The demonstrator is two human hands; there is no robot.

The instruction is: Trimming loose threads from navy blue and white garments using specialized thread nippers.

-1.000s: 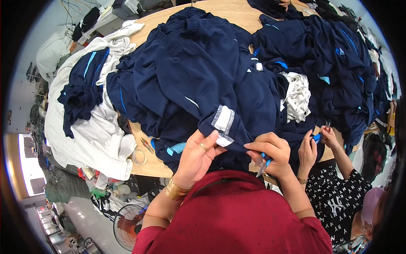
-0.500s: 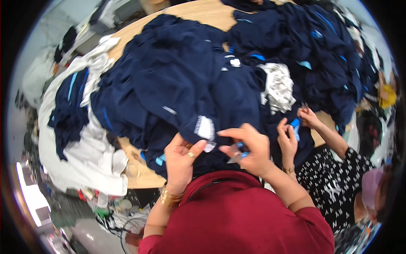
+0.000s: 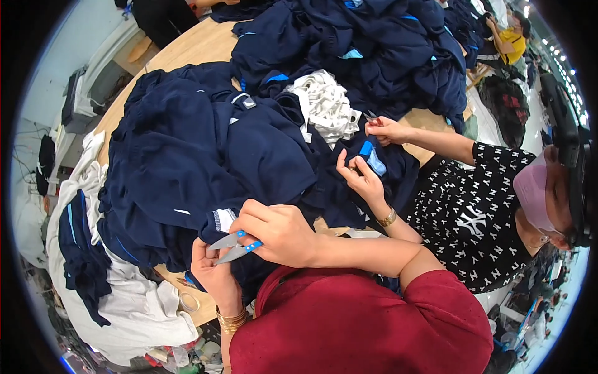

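My right hand (image 3: 280,234) grips thread snips (image 3: 238,250) with blue handles, their two pale blades spread apart. The blades point left, over the fingers of my left hand (image 3: 215,277). That left hand is closed on the edge of a navy garment (image 3: 168,143), just below a white patch (image 3: 224,219) with dark stitching along its side. Part of the patch is hidden behind my right hand. The garment's body lies bunched on the table beyond both hands.
White fabric strips (image 3: 324,103) lie heaped beyond my hands. More navy garments (image 3: 367,53) are piled farther back on the wooden table (image 3: 168,59). At right, a co-worker's hands (image 3: 367,181) hold navy and blue cloth and a small tool. White cloth (image 3: 143,311) hangs at left.
My right hand has come across to my left hand, and the snips' blades now show plainly over its fingers. The view has turned toward the right, showing more of the co-worker.
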